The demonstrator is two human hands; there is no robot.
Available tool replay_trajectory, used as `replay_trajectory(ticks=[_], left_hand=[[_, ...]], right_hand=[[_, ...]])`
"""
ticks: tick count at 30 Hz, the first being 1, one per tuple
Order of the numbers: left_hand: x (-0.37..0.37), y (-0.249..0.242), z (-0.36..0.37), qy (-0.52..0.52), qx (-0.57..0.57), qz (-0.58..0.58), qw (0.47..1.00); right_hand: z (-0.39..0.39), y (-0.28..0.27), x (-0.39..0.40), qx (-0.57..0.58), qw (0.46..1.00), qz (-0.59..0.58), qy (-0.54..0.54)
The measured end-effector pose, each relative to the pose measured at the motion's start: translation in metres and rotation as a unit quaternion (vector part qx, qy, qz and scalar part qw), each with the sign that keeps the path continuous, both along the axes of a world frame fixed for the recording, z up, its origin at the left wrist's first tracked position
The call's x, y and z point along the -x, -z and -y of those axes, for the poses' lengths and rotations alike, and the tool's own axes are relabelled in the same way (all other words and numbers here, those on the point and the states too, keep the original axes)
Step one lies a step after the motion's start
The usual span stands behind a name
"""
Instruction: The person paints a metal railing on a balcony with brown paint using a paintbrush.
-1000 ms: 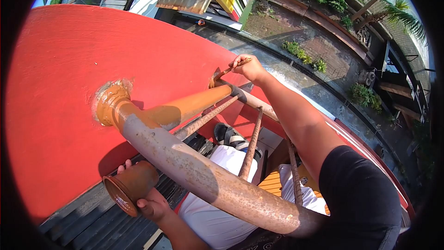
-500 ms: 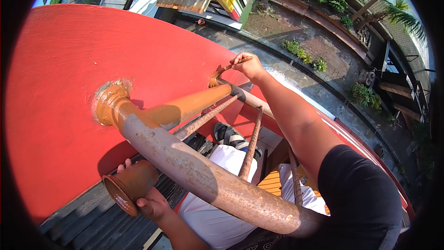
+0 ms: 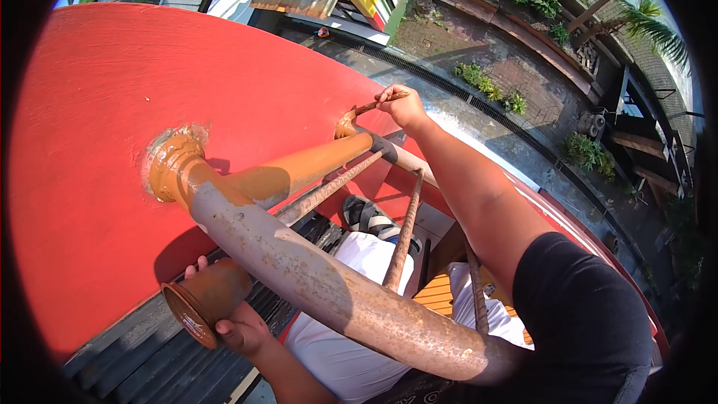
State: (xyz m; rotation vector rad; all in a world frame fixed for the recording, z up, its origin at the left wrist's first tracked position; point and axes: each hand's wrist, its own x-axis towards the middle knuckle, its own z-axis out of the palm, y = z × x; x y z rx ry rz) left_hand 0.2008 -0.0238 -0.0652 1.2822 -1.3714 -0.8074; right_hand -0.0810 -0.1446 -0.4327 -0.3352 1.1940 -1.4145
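You have one brush (image 3: pixel 366 107), one brown cup (image 3: pixel 213 292) and two hands at work around one thick pipe (image 3: pixel 299 260). Beyond the thick pipe run one far rail (image 3: pixel 410 161) and three thin rusty rods (image 3: pixel 404 228); one orange crossbar (image 3: pixel 310 167) leaves the thick pipe's upper end, where it meets the one red wall (image 3: pixel 247 67).

Your right arm stretches out past the thick pipe with only a slight bend at the elbow. Your right hand (image 3: pixel 404 108) hangs over the far rail's wall end, its fingers pinched narrow on the brush handle; the brush slants down to the orange-coated end of that rail, across from the thick pipe.

Your left hand (image 3: pixel 253 327) reaches up just below the thick pipe, thumb and fingers curled wide around the cup, which tips so its flared end faces away from the thick pipe.
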Motion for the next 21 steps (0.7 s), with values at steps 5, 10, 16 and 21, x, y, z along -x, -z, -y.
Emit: replay_trajectory(ticks=[5, 10, 16, 21], left_hand=[[-0.0004, -0.001, -0.0007, 0.002, -0.006, 0.0, 1.0], [-0.0008, -0.0014, -0.0006, 0.008, 0.003, -0.002, 1.0], [-0.0011, 0.0005, -0.0021, 0.01, 0.005, -0.007, 1.0], [-0.0008, -0.0004, -0.0022, 0.014, 0.01, -0.009, 1.0]], right_hand=[[0.0, 0.0002, -0.0019, -0.016, 0.999, -0.032, -0.003], [0.0002, 0.0016, -0.0037, -0.032, 0.997, -0.056, -0.035], [0.0043, 0.0023, -0.0079, -0.041, 0.992, -0.11, -0.053], [0.0014, -0.003, -0.0054, -0.041, 0.994, -0.082, -0.066]])
